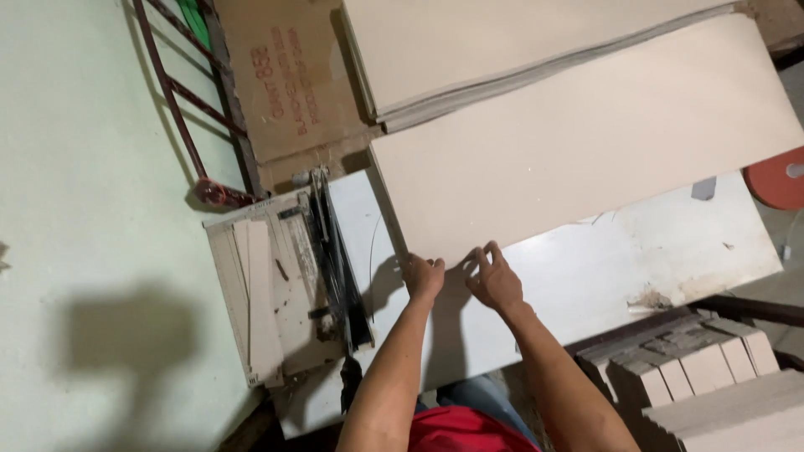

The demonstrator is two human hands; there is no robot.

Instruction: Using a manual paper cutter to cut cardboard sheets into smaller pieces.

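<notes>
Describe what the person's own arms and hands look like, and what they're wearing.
Both forearms are bare from the elbows down: no sleeves, gloves, watch or rings can be made out. The left hand and right hand show bare fingers, with nothing worn on either wrist. At the bottom edge, a red garment and blue denim trousers are visible.

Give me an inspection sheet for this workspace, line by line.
Surface: white worktable, dusty, chipped at the near edge.
Job's things: large beige tile lying flat on the table, reaching past its far edge.
Clutter: tile offcuts stacked at the right; a strip on the cutter bed.
Hands: left hand and right hand both at the tile's near edge, fingers on it.
Cables: nothing seen.
Surroundings: stacked tiles, cardboard box, red metal frame, orange disc.
</notes>
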